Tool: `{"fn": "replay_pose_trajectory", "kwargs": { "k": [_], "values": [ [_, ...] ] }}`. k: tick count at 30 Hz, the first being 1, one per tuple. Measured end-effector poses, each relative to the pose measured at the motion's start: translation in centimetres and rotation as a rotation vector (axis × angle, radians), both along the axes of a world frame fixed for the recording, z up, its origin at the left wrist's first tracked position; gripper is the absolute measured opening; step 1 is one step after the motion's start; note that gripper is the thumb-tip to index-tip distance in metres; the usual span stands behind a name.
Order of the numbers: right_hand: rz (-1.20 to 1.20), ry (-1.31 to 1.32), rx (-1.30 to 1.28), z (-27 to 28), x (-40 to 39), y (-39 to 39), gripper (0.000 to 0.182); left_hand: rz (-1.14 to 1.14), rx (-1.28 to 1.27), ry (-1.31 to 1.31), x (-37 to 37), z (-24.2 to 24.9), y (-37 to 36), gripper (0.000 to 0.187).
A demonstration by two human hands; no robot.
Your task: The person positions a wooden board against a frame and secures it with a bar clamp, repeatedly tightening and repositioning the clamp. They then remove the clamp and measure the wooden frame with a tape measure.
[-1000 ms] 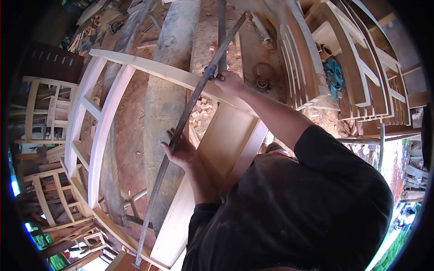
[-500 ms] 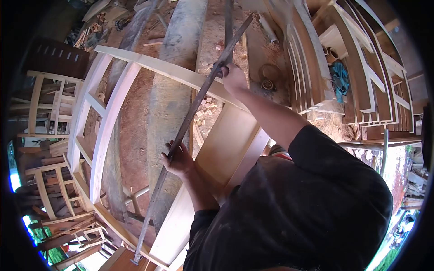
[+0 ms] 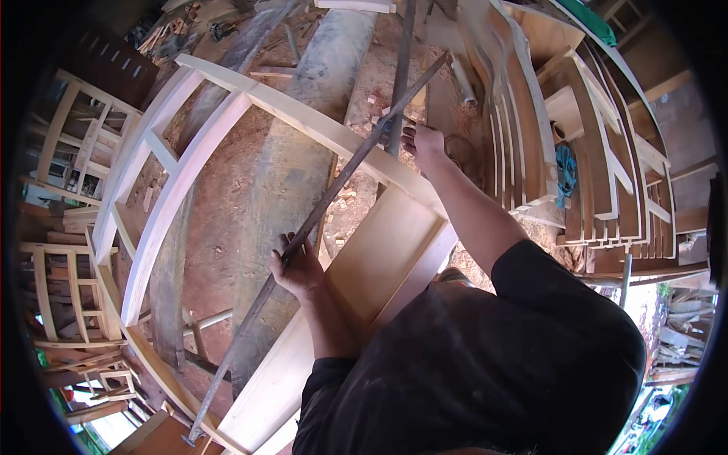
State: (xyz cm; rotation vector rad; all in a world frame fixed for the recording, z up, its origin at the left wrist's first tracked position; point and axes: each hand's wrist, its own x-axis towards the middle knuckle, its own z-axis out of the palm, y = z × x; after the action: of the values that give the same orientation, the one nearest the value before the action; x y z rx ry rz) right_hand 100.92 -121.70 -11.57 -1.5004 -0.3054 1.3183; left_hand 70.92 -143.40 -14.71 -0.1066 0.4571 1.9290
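Observation:
A long dark metal bar clamp [image 3: 334,189] slants across a pale wooden frame [image 3: 303,114], with a small foot at its lower-left end. My left hand [image 3: 298,269] is closed around the middle of the bar, thumb towards me. My right hand [image 3: 426,142] is beside the bar's upper part, above the frame's long rail, with its fingers curled. What those fingers hold, if anything, is too small to tell. A wide pale board [image 3: 387,250] lies along the near side of the frame, below my right forearm. Curved pale slats [image 3: 178,189] form the frame's left part.
Under the frame run worn thick planks [image 3: 288,167] over a dirt floor with scattered wood offcuts [image 3: 345,201]. Stacked curved wooden parts [image 3: 523,114] stand at the right, with a blue cloth [image 3: 566,173] among them. More wooden frames [image 3: 72,296] stand at the left.
My right hand has moved off the bar to its right side, fingers still bent. My left hand keeps its hold. The view has shifted slightly.

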Motion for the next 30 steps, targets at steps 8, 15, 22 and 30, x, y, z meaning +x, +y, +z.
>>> {"fn": "replay_pose_trajectory", "kwargs": {
  "k": [8, 15, 22, 30],
  "values": [
    [0.022, -0.304, -0.063, 0.1, -2.1, -1.3, 0.027, 0.019, -0.047, -0.035, 0.1, 0.2, 0.1, 0.031],
    [0.110, -0.435, 0.002, -0.3, -2.7, -2.6, 0.028, 0.039, -0.042, -0.035, 0.3, 0.2, 0.1, 0.030],
    [0.188, -0.372, 0.005, 0.6, -2.7, -2.3, 0.025, 0.045, -0.069, -0.018, 0.6, 0.7, 0.1, 0.021],
    [0.487, -0.407, 0.096, 0.2, 0.4, -1.3, 0.013, 0.021, -0.041, -0.048, 0.6, 0.8, 0.1, 0.016]
  ]
}}
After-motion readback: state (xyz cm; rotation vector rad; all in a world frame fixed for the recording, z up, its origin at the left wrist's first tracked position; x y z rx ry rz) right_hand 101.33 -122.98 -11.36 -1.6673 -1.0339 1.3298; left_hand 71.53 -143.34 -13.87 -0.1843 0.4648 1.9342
